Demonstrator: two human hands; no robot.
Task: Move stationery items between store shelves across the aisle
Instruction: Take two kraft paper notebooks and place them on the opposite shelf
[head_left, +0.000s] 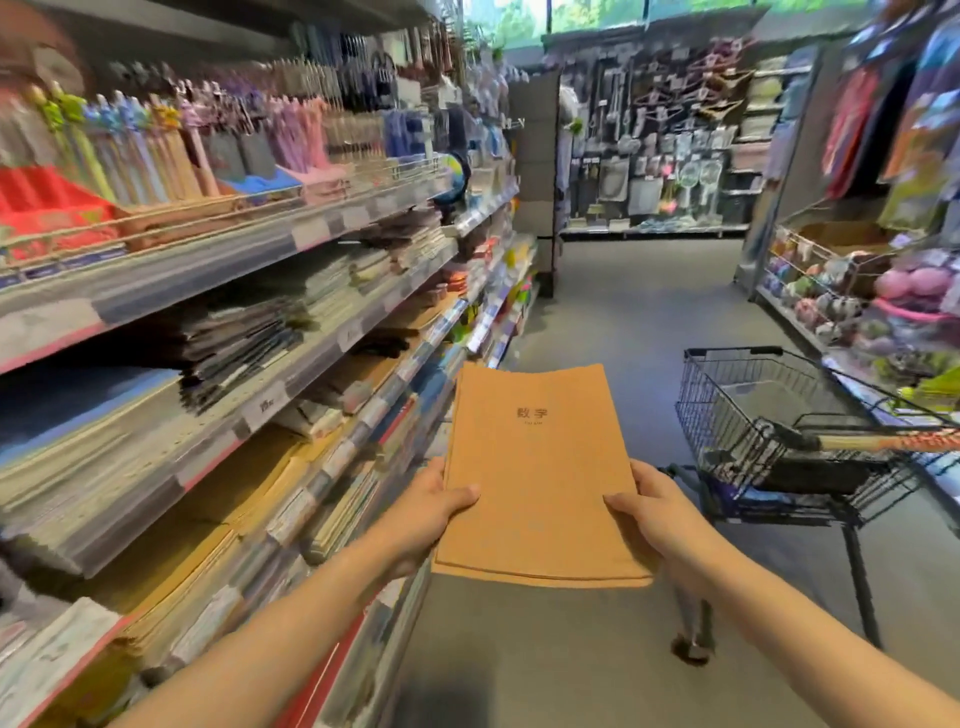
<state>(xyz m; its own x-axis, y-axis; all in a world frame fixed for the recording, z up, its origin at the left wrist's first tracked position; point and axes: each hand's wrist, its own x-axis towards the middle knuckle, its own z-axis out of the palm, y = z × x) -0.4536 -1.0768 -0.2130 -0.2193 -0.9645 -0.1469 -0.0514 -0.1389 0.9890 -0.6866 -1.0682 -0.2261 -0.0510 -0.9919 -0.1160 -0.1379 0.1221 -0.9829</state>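
I had the stack of brown exercise books (540, 478) at twelve o'clock over the aisle, left hand (426, 512) and right hand (662, 512) pinching its edges, thumbs on top, and judged loose copies might slide off during the turn.

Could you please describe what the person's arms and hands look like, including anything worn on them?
Both forearms are bare, with no sleeves in view. The left hand and the right hand carry no gloves, and no rings, watch or bracelet are visible on either.
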